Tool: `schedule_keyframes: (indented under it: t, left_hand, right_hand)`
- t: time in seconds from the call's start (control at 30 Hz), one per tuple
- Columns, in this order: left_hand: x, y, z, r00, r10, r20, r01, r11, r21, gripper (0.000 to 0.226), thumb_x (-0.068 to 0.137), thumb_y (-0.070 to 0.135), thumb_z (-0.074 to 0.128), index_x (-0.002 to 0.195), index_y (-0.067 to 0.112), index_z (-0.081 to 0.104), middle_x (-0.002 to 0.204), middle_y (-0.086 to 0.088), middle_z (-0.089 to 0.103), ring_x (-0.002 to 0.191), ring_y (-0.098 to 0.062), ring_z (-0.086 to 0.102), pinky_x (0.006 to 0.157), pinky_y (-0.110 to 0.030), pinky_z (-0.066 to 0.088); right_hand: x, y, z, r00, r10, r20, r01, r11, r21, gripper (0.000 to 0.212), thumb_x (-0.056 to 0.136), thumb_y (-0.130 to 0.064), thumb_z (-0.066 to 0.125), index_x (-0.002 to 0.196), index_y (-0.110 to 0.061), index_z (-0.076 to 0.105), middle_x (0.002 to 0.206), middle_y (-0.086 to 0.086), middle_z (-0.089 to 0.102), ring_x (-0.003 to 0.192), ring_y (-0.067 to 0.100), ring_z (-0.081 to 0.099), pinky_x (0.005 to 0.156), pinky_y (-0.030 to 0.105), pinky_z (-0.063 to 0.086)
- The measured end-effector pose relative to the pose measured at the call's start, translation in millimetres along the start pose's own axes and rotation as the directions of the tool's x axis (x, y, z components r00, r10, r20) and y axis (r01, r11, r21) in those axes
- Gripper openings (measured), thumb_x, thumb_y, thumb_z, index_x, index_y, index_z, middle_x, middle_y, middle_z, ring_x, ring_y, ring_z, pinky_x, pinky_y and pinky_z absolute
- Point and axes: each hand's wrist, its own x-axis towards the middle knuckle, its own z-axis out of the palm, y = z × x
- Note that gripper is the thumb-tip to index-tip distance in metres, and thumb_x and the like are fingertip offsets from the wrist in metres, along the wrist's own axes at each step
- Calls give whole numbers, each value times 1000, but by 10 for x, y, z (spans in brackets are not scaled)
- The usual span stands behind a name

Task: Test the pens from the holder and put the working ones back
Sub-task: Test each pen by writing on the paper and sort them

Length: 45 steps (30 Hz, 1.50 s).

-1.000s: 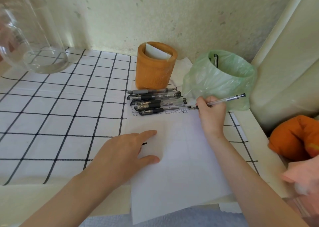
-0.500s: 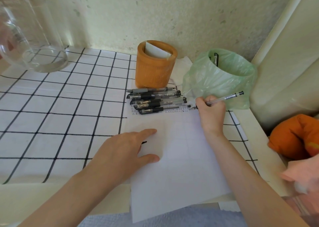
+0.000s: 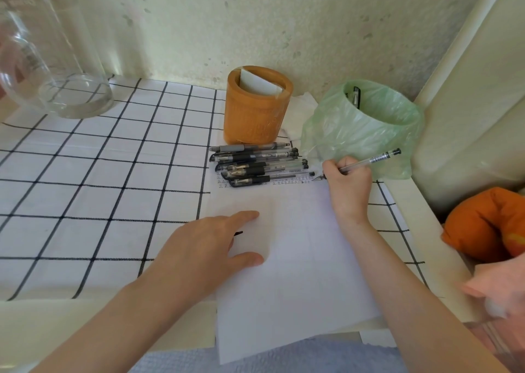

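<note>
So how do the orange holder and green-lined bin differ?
The orange holder is bare, holding a white card; the green-lined bin looks crinkled and shows a dark pen clip inside. The holder looks narrower than the bin. Both stand upright, open-topped, near the wall.

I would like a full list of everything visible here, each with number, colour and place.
pen holder: one, orange-brown, back of the table.
card: one, white, inside the pen holder.
loose pens: about six, black and clear, piled before the pen holder.
held pen: one, clear, tip on the paper's far edge.
paper: one sheet, white, near table edge.
bin bag: one, pale green, right of the pen holder.
glass jar: one, clear, far left.
tablecloth: one, white with black grid, over the table.
cushion: one, orange, right of the table.
left hand: flat on the paper.
right hand: grips the held pen.
</note>
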Motion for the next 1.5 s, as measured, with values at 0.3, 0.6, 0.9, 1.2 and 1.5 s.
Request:
schedule_keyframes:
  t: [0.3, 0.6, 0.9, 1.2, 1.5]
  left_hand:
    - [2, 3, -2, 1000, 5, -3, -5, 1000, -4, 63, 82, 60, 51, 137, 50, 23, 70, 17, 39, 80, -6, 43, 69, -21, 33]
    - [2, -4, 3, 1000, 5, -2, -5, 1000, -7, 63, 81, 61, 51, 137, 50, 24, 71, 15, 41, 78, -7, 44, 67, -20, 33]
    - [9, -2, 2, 1000, 5, 0, -5, 1000, 5, 63, 82, 60, 51, 137, 50, 23, 70, 14, 40, 78, -7, 44, 67, -20, 33]
    - [9, -2, 8, 1000, -2, -3, 2, 1000, -2, 63, 81, 61, 51, 137, 51, 24, 69, 15, 40, 77, -6, 45, 67, -20, 33]
    - [9, -2, 6, 1000, 6, 0, -5, 1000, -5, 62, 82, 60, 51, 137, 49, 25, 69, 13, 40, 75, -6, 44, 66, -20, 34]
  right_hand:
    - [2, 4, -1, 1000, 18, -9, -17, 1000, 23, 46, 78, 3, 56, 53, -18, 25, 51, -5, 21, 45, 5, 16, 43, 20, 16]
    - [12, 13, -4, 1000, 17, -5, -17, 1000, 18, 44, 78, 2, 55, 53, -18, 25, 53, -4, 21, 47, 6, 16, 45, 22, 16]
    - [0, -12, 4, 999, 40, 14, -40, 999, 27, 45, 77, 4, 56, 53, -17, 25, 52, -3, 21, 44, 5, 16, 43, 20, 15]
    - [-8, -19, 7, 1000, 17, 3, -17, 1000, 25, 46, 77, 5, 55, 52, -19, 24, 50, -6, 20, 44, 5, 16, 43, 18, 15]
    - [-22, -29, 7, 1000, 9, 2, -9, 1000, 9, 45, 78, 5, 53, 54, -18, 24, 52, -4, 20, 43, 6, 18, 42, 17, 15]
